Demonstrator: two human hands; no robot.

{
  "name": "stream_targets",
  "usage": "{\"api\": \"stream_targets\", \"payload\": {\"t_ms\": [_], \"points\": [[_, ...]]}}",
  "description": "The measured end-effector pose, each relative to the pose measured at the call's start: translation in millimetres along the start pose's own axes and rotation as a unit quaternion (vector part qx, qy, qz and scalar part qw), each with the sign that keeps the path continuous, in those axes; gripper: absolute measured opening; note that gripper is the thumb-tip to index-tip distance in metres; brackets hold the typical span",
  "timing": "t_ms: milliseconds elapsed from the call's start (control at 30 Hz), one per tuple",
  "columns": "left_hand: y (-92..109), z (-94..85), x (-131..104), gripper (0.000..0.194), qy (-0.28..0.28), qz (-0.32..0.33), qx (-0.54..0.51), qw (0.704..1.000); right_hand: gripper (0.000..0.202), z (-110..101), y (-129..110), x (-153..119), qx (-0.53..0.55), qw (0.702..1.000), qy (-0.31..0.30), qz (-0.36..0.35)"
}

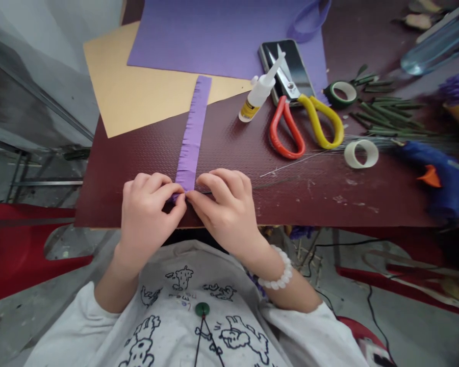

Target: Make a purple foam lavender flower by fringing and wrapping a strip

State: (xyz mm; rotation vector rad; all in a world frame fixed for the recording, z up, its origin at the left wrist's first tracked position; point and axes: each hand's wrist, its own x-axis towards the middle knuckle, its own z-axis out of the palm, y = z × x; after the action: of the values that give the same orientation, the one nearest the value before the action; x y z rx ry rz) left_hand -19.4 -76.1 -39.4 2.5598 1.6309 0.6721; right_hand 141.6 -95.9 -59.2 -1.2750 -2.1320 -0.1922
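A purple paper strip (pixel 194 132), fringed with cuts along its left edge, lies on the dark red table and runs away from me. Its near end is between my two hands at the table's front edge. My left hand (pixel 149 216) pinches a small rolled or bunched purple part of that end, mostly hidden by the fingers. With thumb and forefinger together, my right hand (pixel 227 209) grips the strip's near end beside the left fingertips. A thin wire or stem seems to extend right from under the right fingers.
Scissors (pixel 290 90) with red and yellow handles rest on a phone (pixel 304 74). A glue bottle (pixel 257 94) stands beside them. Farther right are green tape (pixel 343 93), a white tape roll (pixel 361 154), green stems (pixel 390 114) and a blue glue gun (pixel 439 171). Purple sheet (pixel 206 35) lies behind.
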Motion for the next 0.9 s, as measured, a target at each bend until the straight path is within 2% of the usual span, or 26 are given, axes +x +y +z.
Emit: {"api": "stream_targets", "payload": {"t_ms": [133, 300, 367, 500, 567, 667, 800, 900], "points": [[-1, -1.6, 0, 0.013, -0.008, -0.005, -0.003, 1.0, 0.016, -2, -2, 6, -0.008, 0.999, -0.048, 0.006], [2, -5.6, -5, 0.017, -0.005, -0.013, 0.005, 1.0, 0.019, -6, -1, 23, 0.01, 0.985, -0.161, 0.054], [3, -5.2, -6, 0.019, 0.0, -0.005, 0.013, 1.0, 0.018, -7, 1, 31, 0.017, 0.977, -0.199, 0.072], [1, -0.7, -5, 0.012, 0.028, 0.027, 0.038, 0.999, 0.015, -6, 7, 40, 0.06, 0.962, -0.242, 0.115], [0, 1.0, -3, 0.01, 0.034, 0.029, 0.045, 0.998, 0.014, -4, 9, 38, 0.092, 0.958, -0.236, 0.136], [-2, 1.3, 0, 0.01, 0.03, 0.032, 0.047, 0.998, 0.016, -3, 10, 29, 0.109, 0.967, -0.185, 0.135], [-2, -0.7, 3, 0.012, 0.014, 0.025, 0.049, 0.998, 0.022, -5, 7, 16, 0.055, 0.991, -0.113, 0.051], [-1, -2.6, 7, 0.012, -0.009, 0.005, 0.036, 0.999, 0.021, -4, 6, 11, 0.007, 0.997, -0.079, 0.008]]}}
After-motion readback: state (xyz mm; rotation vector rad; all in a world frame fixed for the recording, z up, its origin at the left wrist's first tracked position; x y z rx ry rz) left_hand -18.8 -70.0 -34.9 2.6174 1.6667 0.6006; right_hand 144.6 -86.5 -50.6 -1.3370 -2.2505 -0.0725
